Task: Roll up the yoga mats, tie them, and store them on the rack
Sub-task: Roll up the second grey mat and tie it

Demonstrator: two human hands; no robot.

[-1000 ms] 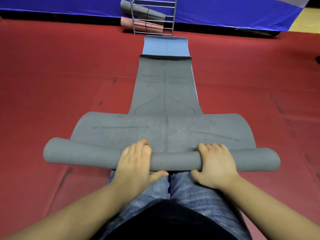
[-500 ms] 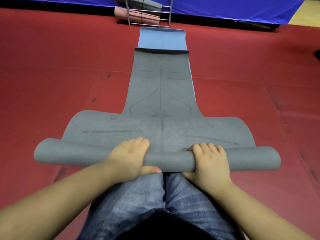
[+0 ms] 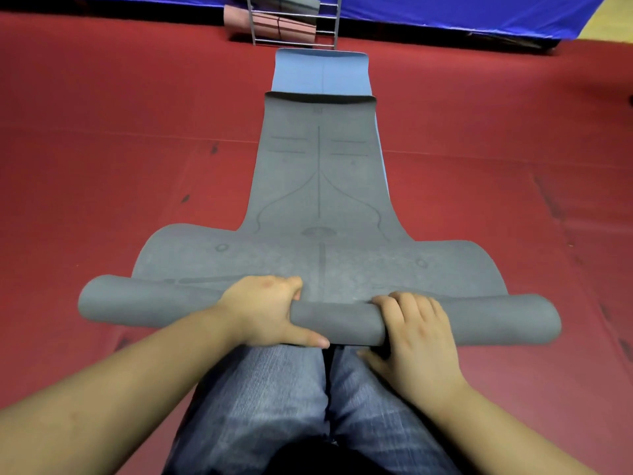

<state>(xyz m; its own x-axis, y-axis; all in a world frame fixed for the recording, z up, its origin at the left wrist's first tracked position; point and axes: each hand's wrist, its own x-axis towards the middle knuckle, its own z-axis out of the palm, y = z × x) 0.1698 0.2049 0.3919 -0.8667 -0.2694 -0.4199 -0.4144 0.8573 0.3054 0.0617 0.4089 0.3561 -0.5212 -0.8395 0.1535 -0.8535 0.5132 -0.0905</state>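
Observation:
A grey yoga mat [image 3: 318, 186] lies lengthwise on the red floor, its near end wound into a thick roll [image 3: 339, 322] in front of my knees. My left hand [image 3: 267, 310] grips the roll left of centre, fingers curled over the top and thumb along its near side. My right hand [image 3: 416, 332] grips it right of centre in the same way. A blue mat [image 3: 320, 72] lies flat under the grey one and shows beyond its far end. The metal rack [image 3: 294, 25] stands at the far edge and holds a rolled pink mat [image 3: 270, 24] and a grey one.
Red floor padding [image 3: 120, 149] spreads wide on both sides of the mats. A blue tarp wall [image 3: 462, 12] runs along the back behind the rack. My jeans-clad legs [image 3: 291, 406] kneel right behind the roll.
The roll has turned forward along the mat and grown thicker. Both hands moved with it, and their fingers curled further over its top.

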